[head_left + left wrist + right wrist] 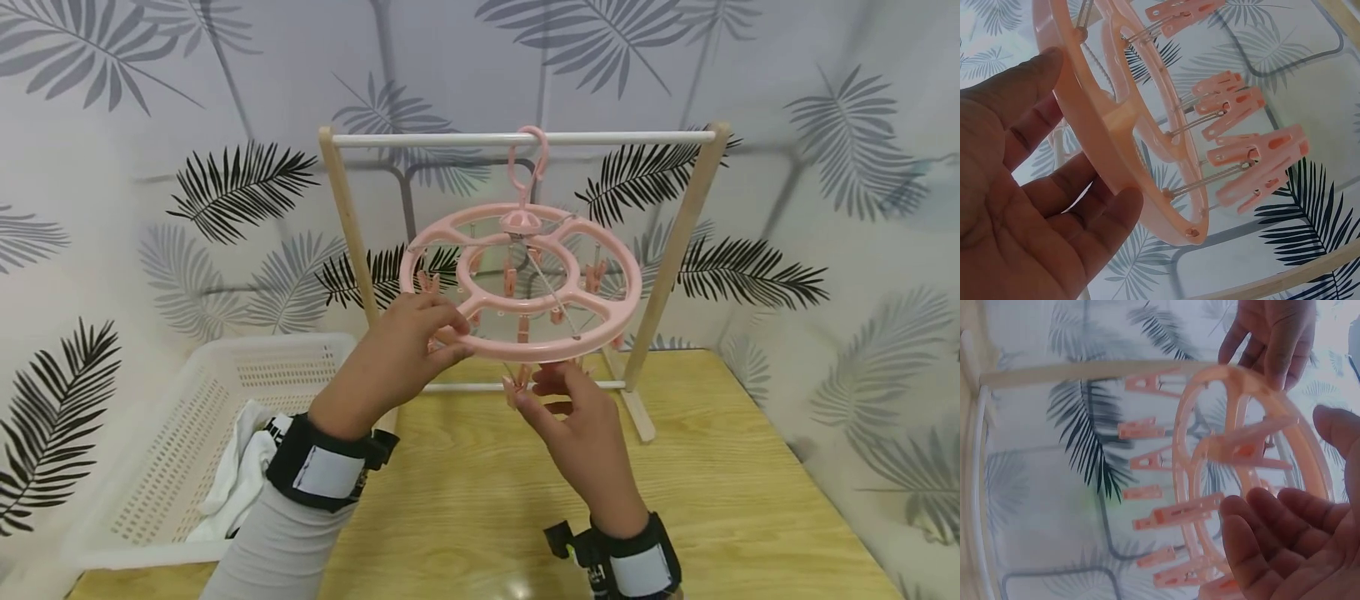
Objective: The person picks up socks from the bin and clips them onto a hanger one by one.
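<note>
A pink round clip hanger (525, 348) hangs by its hook from the white bar of a wooden rack. My left hand (401, 354) pinches the near left of its outer rim, thumb on one side and fingers on the other, as the left wrist view shows. Just under the front rim is my right hand (577, 417), its thumb and fingers apart around a dangling clothespin (1254, 447). In the right wrist view a gap shows between that clothespin and the thumb. Several more pink clothespins (1263, 169) hang from short cords below the rings.
A white perforated basket (165, 433) stands at the left, with white cloth bearing black marks (243, 467) inside. The rack's wooden legs (675, 258) flank the hanger. Below is a yellow wood-grain table (735, 475), and behind it a leaf-patterned curtain (450, 75).
</note>
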A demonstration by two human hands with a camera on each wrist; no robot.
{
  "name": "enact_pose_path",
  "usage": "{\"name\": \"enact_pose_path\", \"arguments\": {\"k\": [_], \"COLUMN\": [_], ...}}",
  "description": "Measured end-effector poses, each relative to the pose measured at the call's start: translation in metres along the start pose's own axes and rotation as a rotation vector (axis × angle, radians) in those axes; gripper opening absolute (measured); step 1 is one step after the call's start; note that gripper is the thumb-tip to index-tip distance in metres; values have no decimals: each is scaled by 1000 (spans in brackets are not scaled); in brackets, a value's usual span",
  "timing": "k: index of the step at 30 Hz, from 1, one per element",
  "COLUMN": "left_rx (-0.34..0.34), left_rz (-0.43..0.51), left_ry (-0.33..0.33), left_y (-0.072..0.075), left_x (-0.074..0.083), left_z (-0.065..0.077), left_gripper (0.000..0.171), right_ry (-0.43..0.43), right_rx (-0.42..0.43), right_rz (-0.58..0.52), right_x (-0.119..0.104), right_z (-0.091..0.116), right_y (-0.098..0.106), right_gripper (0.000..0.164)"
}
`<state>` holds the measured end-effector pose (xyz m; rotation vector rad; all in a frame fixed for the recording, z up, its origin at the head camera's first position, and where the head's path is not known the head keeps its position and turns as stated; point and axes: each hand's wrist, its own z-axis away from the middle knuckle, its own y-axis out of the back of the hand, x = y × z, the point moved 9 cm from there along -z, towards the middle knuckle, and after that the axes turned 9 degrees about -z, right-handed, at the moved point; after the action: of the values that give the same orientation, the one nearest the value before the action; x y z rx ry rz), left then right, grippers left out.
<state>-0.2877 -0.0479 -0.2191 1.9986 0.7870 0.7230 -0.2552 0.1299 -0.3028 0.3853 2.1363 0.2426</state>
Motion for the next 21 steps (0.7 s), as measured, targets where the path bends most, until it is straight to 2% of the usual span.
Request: {"name": "enact_pose_path", "arguments": {"k": [4,8,15,21], "left_rx": [5,21,11,33], "left_rz": [0,-1,1,-12], "left_ry": [7,-12,14,6], "left_y": [3,5,3,4], "left_x": [0,2,2,6], "left_z": [3,4,4,5], "left_gripper": [18,18,19,18], "right_ry": [-64,-93,-87,-60], "right_rx": [-28,-48,-26,-85], "right_rz": [-49,-70,-80,-131], "right_x": [-1,-2,-4,-4], "right_z": [-6,-10,-10,-9], "right_y": [-5,-11,-13,-26], "right_gripper": [46,36,19,11]}}
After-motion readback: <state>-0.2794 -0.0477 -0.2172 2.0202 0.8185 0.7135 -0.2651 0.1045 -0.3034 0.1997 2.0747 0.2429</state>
